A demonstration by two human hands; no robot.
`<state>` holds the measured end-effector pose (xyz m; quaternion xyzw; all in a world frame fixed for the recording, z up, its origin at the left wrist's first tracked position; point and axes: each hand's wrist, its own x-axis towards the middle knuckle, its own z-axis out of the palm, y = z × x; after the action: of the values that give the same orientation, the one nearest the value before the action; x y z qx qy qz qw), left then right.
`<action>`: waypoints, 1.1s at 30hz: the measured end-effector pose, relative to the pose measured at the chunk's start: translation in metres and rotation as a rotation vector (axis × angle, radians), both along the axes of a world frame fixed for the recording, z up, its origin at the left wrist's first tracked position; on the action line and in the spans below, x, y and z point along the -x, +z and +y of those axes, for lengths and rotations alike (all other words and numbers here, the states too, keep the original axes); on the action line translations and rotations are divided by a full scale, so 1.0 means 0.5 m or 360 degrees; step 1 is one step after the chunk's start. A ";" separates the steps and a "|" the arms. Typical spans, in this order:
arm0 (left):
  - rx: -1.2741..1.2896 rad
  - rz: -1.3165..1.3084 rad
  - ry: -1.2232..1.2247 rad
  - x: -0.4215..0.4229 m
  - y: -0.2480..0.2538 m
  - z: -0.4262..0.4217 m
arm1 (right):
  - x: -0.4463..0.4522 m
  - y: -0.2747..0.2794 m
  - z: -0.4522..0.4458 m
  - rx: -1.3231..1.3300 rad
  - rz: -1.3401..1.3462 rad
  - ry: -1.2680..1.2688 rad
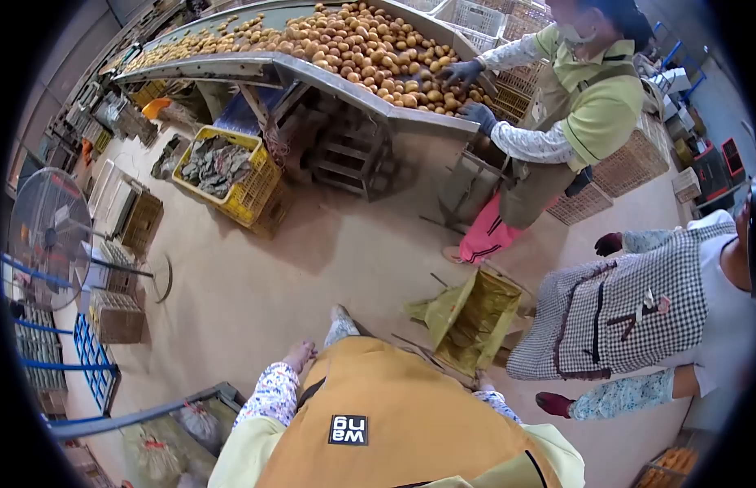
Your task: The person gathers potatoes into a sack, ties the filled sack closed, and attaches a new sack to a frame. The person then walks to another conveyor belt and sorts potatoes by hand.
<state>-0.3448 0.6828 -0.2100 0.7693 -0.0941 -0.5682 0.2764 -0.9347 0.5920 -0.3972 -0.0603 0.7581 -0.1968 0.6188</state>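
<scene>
Left hand (299, 355) beside orange apron (394, 407), right hand (483, 381) by yellow-lined container (457, 313), both grips too unclear to tell.

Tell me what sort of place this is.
Probably a packing or sorting shed for produce: round brown produce heaped on a long sorting table, stacked plastic crates, and a worker in gloves handling the heap.

The apron (394, 423) is matt orange cloth; the crate (256, 183) is yellow plastic; the sorting surface (313, 69) has a smooth metal edge; the floor (256, 301) looks smooth.
</scene>
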 end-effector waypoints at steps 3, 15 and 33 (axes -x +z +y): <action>-0.0156 0.0124 0.0075 -0.086 -0.003 0.020 | -0.055 -0.044 0.000 -0.0237 0.1048 -0.0162; -0.0186 -0.0087 0.0317 -0.449 -0.087 -0.050 | -0.343 0.200 0.002 -0.0105 0.0921 0.1138; 0.0653 -0.0130 -0.0194 -0.474 0.156 -0.632 | -1.140 0.756 -0.973 0.2571 0.1512 0.1556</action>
<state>-0.1078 0.3667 -0.1319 0.7122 -0.2652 -0.5213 0.3881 -0.3649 0.1056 -0.0191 -0.8238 0.4596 -0.3285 0.0468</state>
